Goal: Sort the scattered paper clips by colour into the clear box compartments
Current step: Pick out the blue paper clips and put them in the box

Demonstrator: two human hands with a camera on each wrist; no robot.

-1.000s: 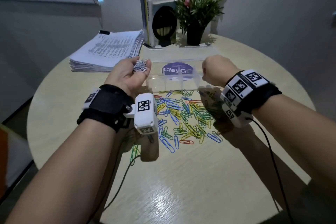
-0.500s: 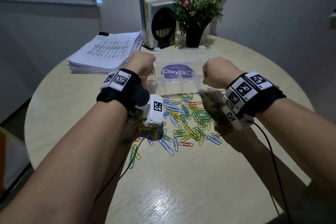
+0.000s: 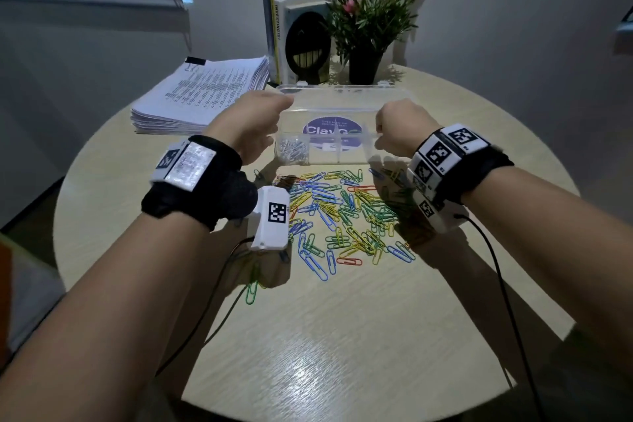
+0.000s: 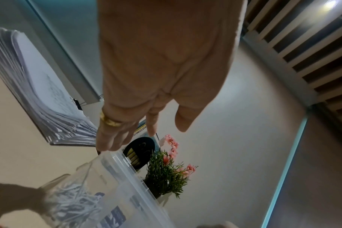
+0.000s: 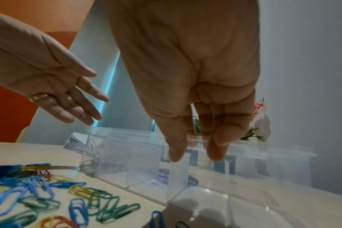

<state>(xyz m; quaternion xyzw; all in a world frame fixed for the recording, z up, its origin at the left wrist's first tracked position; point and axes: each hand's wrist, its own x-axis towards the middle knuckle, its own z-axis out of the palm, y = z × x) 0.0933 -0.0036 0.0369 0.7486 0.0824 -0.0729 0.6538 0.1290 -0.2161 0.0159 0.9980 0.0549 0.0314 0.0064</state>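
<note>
The clear box (image 3: 342,90) lies open at the back of the round table (image 3: 342,336), with white paper clips (image 3: 293,151) heaped in its leftmost compartment. My left hand (image 3: 250,123) hovers palm down over that compartment, fingers straight and holding nothing; the left wrist view shows the left hand (image 4: 146,135) above the white clips (image 4: 74,199). My right hand (image 3: 397,127) pinches the box's front wall near its right end; in the right wrist view the right hand (image 5: 197,151) has its thumb in front and its fingers behind. Coloured clips (image 3: 346,212) are scattered in front of the box.
A stack of printed paper (image 3: 205,96) lies at the back left. Books (image 3: 294,38) and a potted plant (image 3: 366,31) stand behind the box. Green clips (image 3: 251,288) lie apart near my left wrist. Cables trail from both wrists over the table's near half.
My left hand, cupped palm up with white clips a second ago, turned over above the left compartment and opened; the clips now lie in the box. The right hand has stayed put.
</note>
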